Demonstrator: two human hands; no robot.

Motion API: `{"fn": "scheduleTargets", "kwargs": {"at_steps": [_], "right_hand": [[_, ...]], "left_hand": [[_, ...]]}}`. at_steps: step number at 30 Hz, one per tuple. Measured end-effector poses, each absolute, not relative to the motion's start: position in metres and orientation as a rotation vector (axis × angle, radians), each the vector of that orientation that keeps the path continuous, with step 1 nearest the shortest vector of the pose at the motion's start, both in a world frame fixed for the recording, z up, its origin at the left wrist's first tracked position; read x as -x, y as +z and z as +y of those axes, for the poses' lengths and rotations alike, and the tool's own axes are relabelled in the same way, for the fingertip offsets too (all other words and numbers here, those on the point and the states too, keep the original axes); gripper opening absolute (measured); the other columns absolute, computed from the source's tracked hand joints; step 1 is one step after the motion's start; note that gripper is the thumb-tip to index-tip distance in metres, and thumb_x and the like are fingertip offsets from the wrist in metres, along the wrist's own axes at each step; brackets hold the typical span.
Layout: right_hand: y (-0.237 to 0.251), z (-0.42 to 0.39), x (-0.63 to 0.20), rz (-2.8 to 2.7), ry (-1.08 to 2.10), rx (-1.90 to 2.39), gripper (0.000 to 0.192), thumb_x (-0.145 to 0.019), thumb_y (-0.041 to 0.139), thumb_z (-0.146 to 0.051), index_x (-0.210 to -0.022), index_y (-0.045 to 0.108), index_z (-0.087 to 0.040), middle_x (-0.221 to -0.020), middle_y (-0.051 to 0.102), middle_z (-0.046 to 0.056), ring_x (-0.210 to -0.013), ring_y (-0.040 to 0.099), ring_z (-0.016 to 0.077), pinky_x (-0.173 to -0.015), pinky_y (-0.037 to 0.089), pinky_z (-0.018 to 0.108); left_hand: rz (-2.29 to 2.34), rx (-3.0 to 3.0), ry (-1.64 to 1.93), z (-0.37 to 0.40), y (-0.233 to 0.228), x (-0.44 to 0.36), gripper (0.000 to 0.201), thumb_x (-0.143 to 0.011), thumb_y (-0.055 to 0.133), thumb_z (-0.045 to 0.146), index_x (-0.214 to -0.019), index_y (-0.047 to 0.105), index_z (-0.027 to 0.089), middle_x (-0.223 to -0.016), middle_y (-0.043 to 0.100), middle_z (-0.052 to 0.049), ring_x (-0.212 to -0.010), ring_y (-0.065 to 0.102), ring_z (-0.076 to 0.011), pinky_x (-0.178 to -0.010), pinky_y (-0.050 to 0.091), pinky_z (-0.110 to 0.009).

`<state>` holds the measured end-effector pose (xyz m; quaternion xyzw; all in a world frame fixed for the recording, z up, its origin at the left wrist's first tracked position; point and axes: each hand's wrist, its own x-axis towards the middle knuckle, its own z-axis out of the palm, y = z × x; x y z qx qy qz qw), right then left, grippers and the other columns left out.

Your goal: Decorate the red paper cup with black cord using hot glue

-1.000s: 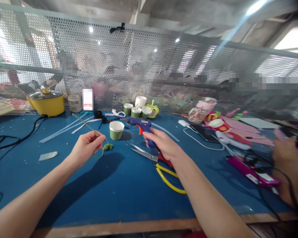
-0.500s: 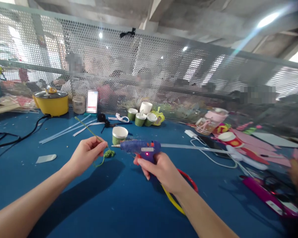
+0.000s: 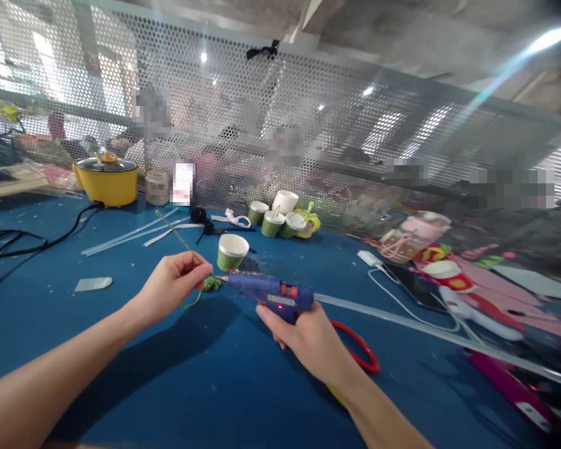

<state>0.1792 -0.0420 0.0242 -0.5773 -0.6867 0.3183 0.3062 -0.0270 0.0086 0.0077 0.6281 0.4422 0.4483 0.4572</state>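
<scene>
Blue table (image 3: 121, 386): left hand (image 3: 171, 290) pinches a green stem (image 3: 180, 239); right hand (image 3: 308, 340) (forearm raised) grips the glue gun (image 3: 268, 290).

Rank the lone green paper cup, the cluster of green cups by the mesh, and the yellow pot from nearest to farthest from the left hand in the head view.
1. Lone green paper cup: just beyond the left hand, slightly to its right.
2. Cluster of green cups: farther back and right, by the mesh.
3. Yellow pot: far back on the left, at the mesh.
</scene>
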Motion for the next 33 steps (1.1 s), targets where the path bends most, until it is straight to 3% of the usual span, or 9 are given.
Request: {"fn": "scheduleTargets", "kwargs": {"at_steps": [19,33], "right_hand": [[0.0272,-0.0420,-0.1763,-1.871,0.795,1.520,0.023,-0.078,0.049,-0.037,-0.067,0.054,-0.017,-0.041,0.045,-0.005,-0.039,0.045,0.0104,-0.044,0.039,0.022],[0.0288,-0.0411,-0.1781,-1.926,0.729,1.518,0.026,-0.078,0.049,-0.036,-0.084,0.062,-0.014,-0.039,0.048,-0.005,-0.039,0.047,0.0119,-0.043,0.041,0.022]], "left_hand": [[1.077,-1.594,1.089,0.0106,0.0024,0.0296,0.022,-0.076,0.051,0.034,-0.066,0.052,0.015,-0.051,0.046,0.005,-0.044,0.036,-0.0051,-0.040,0.025,-0.016],[1.097,-1.601,1.097,0.0104,0.0041,0.0304,0.022,-0.076,0.051,0.034,-0.066,0.053,0.015,-0.051,0.046,0.006,-0.043,0.036,-0.0050,-0.039,0.025,-0.017]]}}
